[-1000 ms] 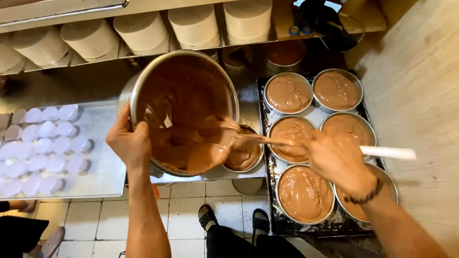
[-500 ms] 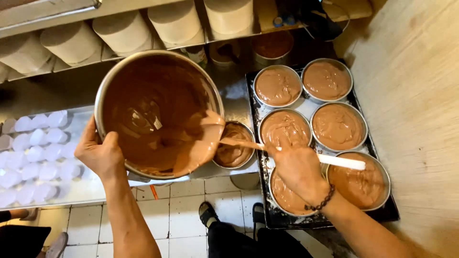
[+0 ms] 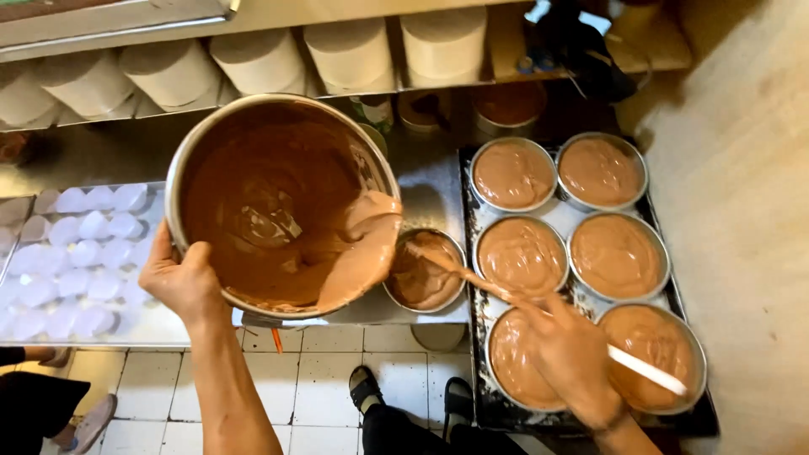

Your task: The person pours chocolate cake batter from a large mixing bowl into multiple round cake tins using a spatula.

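Batter sliding from your tilted bowl into the small pan at centre frame.

At far left, a tray of pale blue moulds (image 3: 72, 253) sits on the tabletop (image 3: 430, 190). Your left hand (image 3: 181, 282) has its fingers clamped on the lower-left rim of the big metal bowl (image 3: 278, 202), tipped so brown batter spills over its right lip. Just right of it, the small round pan (image 3: 423, 271) catches the pour. Your right hand (image 3: 573, 354), fingers wrapped tight round the white-handled spatula (image 3: 539, 312), has the blade in that pan. At right, a dark baking tray (image 3: 590, 278) carries six filled pans.
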